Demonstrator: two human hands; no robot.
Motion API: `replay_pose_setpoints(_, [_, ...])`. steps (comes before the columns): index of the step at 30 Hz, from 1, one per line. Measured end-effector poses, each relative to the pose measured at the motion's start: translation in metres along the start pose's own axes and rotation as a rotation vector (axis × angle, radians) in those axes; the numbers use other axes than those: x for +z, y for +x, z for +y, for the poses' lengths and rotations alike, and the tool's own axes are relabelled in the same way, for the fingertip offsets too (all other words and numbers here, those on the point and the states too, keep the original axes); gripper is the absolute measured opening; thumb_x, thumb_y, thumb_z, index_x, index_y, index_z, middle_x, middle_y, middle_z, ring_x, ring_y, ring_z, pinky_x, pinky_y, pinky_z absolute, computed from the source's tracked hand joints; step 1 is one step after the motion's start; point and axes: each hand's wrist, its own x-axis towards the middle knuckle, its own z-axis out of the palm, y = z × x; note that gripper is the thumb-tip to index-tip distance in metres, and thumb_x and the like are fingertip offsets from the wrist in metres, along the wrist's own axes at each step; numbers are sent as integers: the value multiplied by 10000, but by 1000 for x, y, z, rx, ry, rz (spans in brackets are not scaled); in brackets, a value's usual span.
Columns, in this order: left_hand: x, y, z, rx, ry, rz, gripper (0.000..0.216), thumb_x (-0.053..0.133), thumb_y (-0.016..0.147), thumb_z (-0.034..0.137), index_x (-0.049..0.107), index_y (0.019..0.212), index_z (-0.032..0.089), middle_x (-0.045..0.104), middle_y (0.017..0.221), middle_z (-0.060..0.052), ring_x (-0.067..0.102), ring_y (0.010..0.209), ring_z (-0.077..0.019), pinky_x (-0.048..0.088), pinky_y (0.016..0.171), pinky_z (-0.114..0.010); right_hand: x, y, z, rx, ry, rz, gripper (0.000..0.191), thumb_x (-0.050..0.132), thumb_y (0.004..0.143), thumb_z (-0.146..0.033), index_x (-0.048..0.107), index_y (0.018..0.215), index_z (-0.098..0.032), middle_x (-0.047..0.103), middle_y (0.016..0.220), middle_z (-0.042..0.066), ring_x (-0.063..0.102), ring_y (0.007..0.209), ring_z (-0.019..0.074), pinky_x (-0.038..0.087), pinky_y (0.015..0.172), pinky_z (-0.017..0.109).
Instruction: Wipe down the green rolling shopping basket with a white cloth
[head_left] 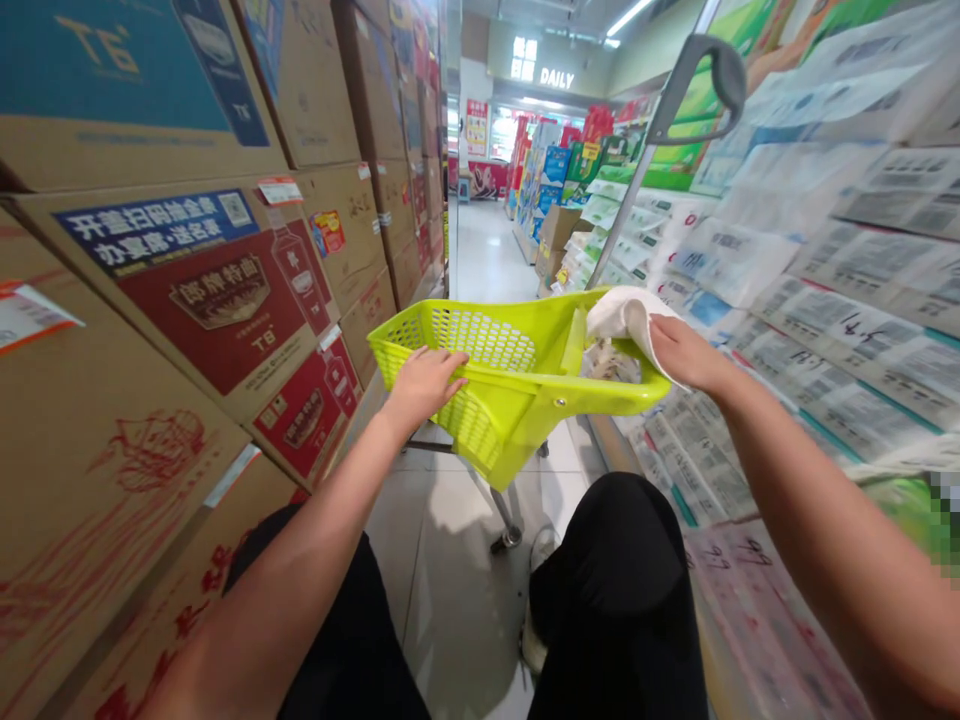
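One green basket [517,425] is sitting above the floor [442,550] before us, its long axis running left to right, rounded end pointing right; our left hand [427,383] is holding its near rim with curled fingers; our right hand [681,350] is gripping a white cloth [619,308] against the rounded end.

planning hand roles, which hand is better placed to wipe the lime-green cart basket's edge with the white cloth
Likely the right hand: it holds the white cloth over the right end of the lime-green cart basket. The left hand rests on it further left, without a cloth.
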Motion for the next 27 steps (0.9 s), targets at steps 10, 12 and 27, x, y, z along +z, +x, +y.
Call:
replay_pose_setpoints(10, [17,-11,31,-17,66,145,354,528,1039,451,654,1272,215,733,1123,-124,659,1077,-320,447,913,-458,49,-56,-92,-131,-444,-13,553,236,1110,-402,727,994,-176,792,993,137,721,970,293,416,1064,505])
replay_pose_setpoints(12, [15,-13,22,50,-17,138,393,480,1057,476,646,1283,200,742,1175,-120,665,1121,-297,454,964,-444,68,-60,-96,-184,-431,47,486,275,1115,-358,717,1201,-177,777,1222,118,690,1153,286,367,1137,508])
replay_pose_setpoints(27, [-10,-44,-12,-184,18,-308,640,346,1007,732,645,1316,258,786,1190,-94,744,1085,-337,555,815,-392,69,-3,-83,47,-258,262,638,191,1098,-461,704,863,-164,743,853,163,657,791,277,439,764,378])
